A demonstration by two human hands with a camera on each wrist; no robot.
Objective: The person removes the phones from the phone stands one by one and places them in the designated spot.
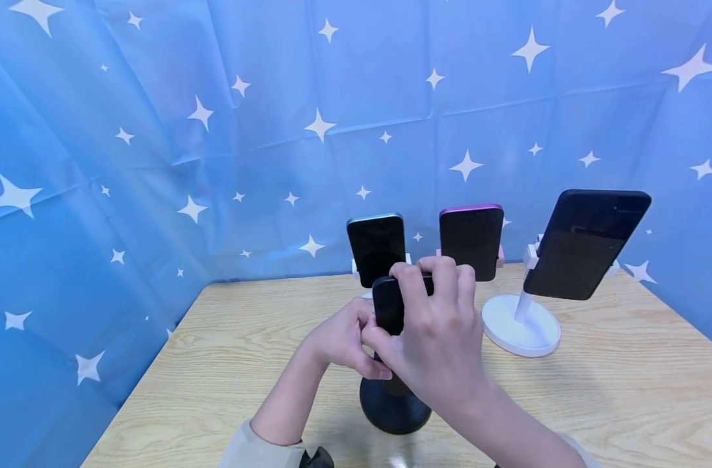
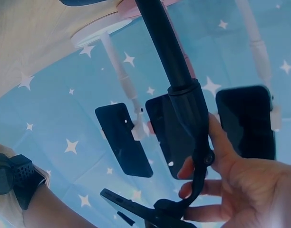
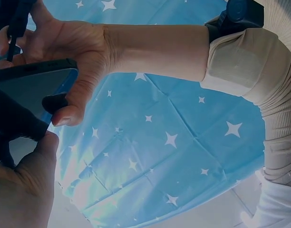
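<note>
A black phone [image 1: 389, 307] stands upright at the clamp of a black phone stand [image 1: 394, 415], both partly covered by my hands. My right hand [image 1: 441, 331] grips that phone, fingers curled over its top edge and thumb at the near side. Low on the phone's left, my left hand [image 1: 345, 335] holds the stand's clamp. In the right wrist view the left thumb presses a small dark clamp jaw [image 3: 54, 102] beside the phone's edge. The left wrist view shows the stand's pole [image 2: 167, 42] and hinged neck, with the left fingers [image 2: 202, 187] around the neck.
Behind, a teal-edged phone [image 1: 379, 247] and a pink-edged phone [image 1: 473, 237] sit in stands. To the right a larger black phone [image 1: 586, 244] leans in a white stand [image 1: 522, 325]. All stand on a wooden table [image 1: 227, 364] before a blue star-patterned curtain [image 1: 262, 149].
</note>
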